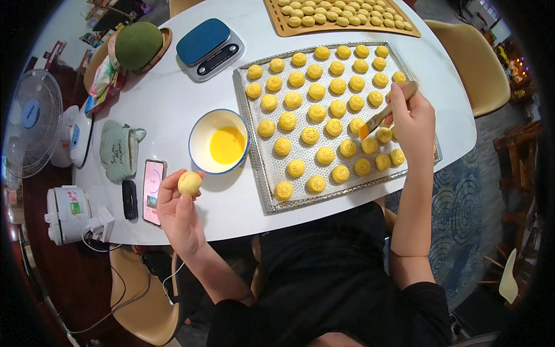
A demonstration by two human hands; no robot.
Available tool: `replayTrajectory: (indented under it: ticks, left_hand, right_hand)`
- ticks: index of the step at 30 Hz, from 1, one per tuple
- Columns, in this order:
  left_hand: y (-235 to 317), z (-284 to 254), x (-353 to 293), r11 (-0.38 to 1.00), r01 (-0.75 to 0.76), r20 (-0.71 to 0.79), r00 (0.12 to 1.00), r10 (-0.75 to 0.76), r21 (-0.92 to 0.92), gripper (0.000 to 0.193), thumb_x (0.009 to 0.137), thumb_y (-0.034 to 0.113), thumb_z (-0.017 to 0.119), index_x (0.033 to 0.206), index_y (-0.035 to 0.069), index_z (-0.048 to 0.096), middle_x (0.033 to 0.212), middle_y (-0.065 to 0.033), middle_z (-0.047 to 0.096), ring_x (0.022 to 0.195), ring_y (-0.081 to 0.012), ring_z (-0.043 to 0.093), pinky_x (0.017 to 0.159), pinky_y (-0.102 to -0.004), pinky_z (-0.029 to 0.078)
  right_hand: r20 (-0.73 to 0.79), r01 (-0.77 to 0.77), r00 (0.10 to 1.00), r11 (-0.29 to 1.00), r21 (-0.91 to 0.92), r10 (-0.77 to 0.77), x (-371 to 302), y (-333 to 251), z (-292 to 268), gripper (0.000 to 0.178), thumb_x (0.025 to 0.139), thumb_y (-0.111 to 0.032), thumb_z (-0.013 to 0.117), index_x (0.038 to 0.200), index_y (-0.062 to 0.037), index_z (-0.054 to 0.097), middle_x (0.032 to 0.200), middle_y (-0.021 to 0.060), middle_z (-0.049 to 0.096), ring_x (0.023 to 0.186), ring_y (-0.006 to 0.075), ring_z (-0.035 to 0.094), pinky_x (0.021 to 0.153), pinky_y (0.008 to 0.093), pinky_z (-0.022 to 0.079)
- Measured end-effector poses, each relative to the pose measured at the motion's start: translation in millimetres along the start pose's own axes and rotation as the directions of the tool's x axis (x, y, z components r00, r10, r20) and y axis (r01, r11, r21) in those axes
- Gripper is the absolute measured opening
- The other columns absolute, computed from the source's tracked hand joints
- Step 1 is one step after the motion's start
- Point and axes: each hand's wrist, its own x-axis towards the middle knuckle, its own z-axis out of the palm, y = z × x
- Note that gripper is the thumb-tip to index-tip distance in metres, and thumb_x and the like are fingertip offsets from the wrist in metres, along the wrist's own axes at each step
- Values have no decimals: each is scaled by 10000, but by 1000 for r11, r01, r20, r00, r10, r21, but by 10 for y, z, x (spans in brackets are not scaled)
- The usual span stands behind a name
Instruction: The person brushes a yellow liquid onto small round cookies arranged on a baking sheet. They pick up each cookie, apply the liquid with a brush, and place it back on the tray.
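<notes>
My left hand (182, 217) pinches a small pale yellow dough ball (189, 183) between thumb and fingers, just below the white bowl (197, 139) with a blue rim. Yellow egg wash (227, 144) lies in that bowl. Over the right side of a perforated metal baking tray (252, 168), my right hand (413, 115) grips a pastry brush (378, 117). The brush's yellow-wet bristles point down at the stamped pastries, touching or just above one pastry (356, 125). Rows of round yellow pastries (310, 136) with pressed flower patterns cover the tray.
At the far edge sits a tan tray (278, 23) of small dough balls. A kitchen scale (209, 49), a green melon (139, 46), a grey-green pouch (118, 148) and a lit phone (153, 191) lie on the left. A fan (34, 121) stands beyond the left edge.
</notes>
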Motion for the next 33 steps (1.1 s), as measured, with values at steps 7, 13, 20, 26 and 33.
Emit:
replayTrajectory:
  ticks: [7,13,20,26,33]
  left_hand:
    - [-195,-105,-27,983,74,-46,996,-83,-167,395,826,128,600,1156,-53,479,1057,-126,573,929,-162,566,757,-237,400]
    - [-224,-171,-66,982,53,-93,993,-71,-181,449,848,251,563,1153,-62,460,943,-136,533,818,-172,476,750,-266,391]
    - [-255,-170,-54,970,84,-83,991,-105,-227,459,835,220,593,1172,-60,456,1005,-122,546,865,-165,520,749,-250,401]
    - [-256,-146,11,936,77,-53,993,-101,-342,487,814,169,627,1194,-56,421,1020,-112,549,833,-138,507,746,-237,399]
    - [-288,-96,9,835,96,-77,984,-163,-542,475,837,181,618,1192,-70,424,1028,-94,525,766,-123,458,666,-238,363]
  right_hand:
    - [-63,10,998,999,-51,-13,14,-23,82,296,876,-226,515,742,31,573,571,61,567,477,99,550,464,239,418]
    - [-132,50,990,999,19,-47,115,-1,11,292,892,-222,498,771,30,579,611,52,565,488,75,529,452,217,392]
    - [-100,4,995,1000,-31,-8,111,82,48,298,893,-237,500,806,34,587,616,54,569,498,84,548,468,211,396]
    - [-139,223,970,959,173,-201,62,-125,66,263,910,-195,485,797,19,586,633,44,572,548,89,569,488,207,401]
    - [302,365,782,794,487,-545,-274,-827,1059,186,864,-192,540,849,-19,608,671,76,617,576,167,584,561,283,434]
